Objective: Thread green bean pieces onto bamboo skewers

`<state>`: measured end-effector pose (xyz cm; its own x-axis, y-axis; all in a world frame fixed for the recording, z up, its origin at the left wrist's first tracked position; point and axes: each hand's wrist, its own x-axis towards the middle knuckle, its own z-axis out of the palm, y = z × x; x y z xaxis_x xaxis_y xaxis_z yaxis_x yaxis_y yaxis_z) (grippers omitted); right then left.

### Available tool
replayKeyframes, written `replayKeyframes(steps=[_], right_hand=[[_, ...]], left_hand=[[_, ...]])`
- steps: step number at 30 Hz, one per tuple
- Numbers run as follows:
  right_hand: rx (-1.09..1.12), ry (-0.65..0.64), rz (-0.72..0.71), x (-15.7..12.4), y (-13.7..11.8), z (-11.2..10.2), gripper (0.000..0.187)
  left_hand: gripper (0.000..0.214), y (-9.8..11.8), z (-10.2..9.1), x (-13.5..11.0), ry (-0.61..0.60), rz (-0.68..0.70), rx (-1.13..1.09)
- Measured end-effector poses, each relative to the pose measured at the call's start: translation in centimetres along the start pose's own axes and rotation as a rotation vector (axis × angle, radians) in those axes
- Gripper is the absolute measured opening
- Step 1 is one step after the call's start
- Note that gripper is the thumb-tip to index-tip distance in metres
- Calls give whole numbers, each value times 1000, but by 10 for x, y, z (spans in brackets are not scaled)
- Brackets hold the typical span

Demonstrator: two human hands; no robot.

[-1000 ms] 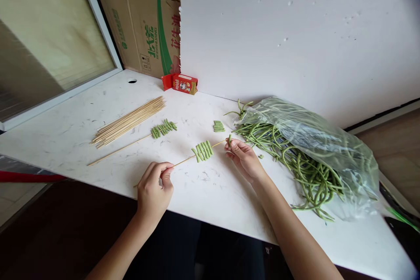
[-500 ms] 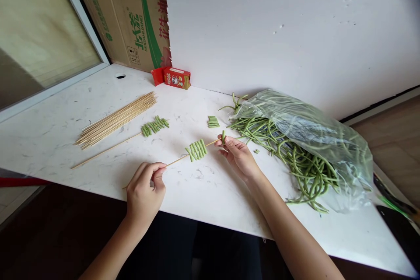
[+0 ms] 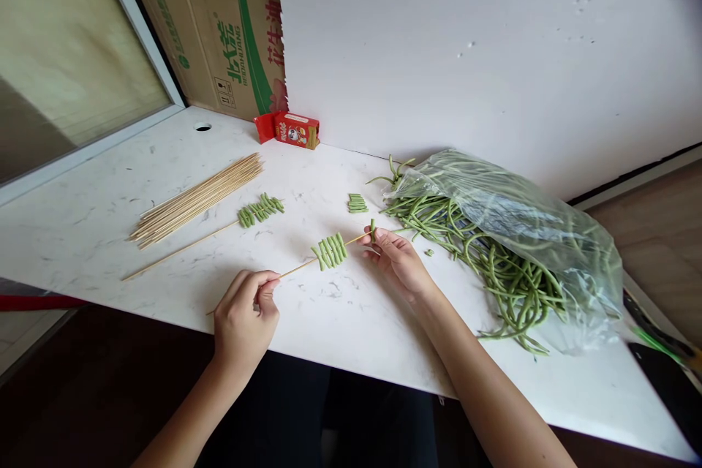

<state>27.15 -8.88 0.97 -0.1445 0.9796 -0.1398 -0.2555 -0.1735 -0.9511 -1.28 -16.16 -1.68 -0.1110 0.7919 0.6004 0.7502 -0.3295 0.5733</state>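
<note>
My left hand (image 3: 246,314) is closed on the lower part of a thin bamboo skewer (image 3: 299,268), which slants up to the right. Several cut green bean pieces (image 3: 330,251) are threaded side by side along its middle. At the skewer's far end, my right hand (image 3: 395,259) pinches one short green bean piece (image 3: 373,230) upright between thumb and fingers. Whether the tip has gone through this piece cannot be made out. Behind the hands lies another skewer (image 3: 180,254) with bean pieces (image 3: 261,210) on its upper end. A small row of cut bean pieces (image 3: 357,203) rests beyond my right hand.
A bundle of bare skewers (image 3: 197,197) lies at the left of the white table (image 3: 164,307). Long green beans (image 3: 526,292) spill from a clear plastic bag (image 3: 592,270) on the right. A small red box (image 3: 297,130) and a cardboard carton (image 3: 219,29) stand at the back.
Almost nothing differs. Both hands keep their hold, and the whole view has shifted very slightly.
</note>
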Motion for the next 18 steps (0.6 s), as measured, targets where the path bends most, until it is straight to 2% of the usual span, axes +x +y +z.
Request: replayKeyframes(steps=[18], right_hand=[[28, 14, 2, 0, -1, 1, 31]], left_hand=[[15, -1, 0, -1, -11, -24, -5]])
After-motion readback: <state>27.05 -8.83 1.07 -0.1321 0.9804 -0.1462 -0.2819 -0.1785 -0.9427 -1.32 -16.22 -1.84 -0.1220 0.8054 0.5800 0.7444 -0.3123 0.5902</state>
